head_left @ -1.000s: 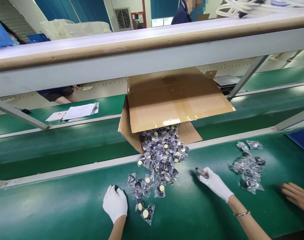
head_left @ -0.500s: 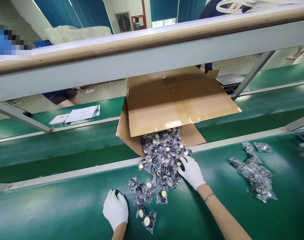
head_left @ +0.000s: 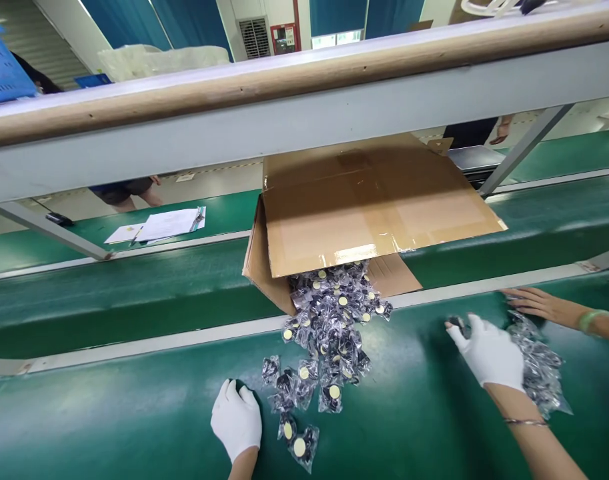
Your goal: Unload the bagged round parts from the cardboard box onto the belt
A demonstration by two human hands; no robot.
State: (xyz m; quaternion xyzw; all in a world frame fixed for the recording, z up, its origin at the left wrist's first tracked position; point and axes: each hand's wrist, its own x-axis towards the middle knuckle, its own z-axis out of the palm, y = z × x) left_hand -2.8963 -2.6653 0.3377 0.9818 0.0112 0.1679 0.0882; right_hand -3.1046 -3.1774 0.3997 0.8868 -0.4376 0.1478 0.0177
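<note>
My right hand (head_left: 491, 353), in a white glove with bare fingertips, is at the right over the green work surface (head_left: 404, 413). Thumb and fingers pinch a small dark bagged part (head_left: 458, 325). My left hand (head_left: 237, 417), also gloved, rests palm down on the surface with its fingers curled in; anything beneath them is hidden. Between my hands, a heap of clear-bagged dark parts with pale round discs (head_left: 334, 333) spills from a tilted cardboard box (head_left: 374, 207). Two bagged parts (head_left: 299, 447) lie nearest my left hand.
A co-worker's bare hand (head_left: 544, 307) reaches onto another pile of bagged parts (head_left: 541, 367) beside my right hand. A grey-white beam (head_left: 304, 123) crosses above the box. Papers (head_left: 167, 225) and a flat metal-topped device (head_left: 474, 159) sit behind.
My right hand has left the heap and moved right, carrying a small dark bagged part. The co-worker's hand has come in over the right pile. My left hand stays put.
</note>
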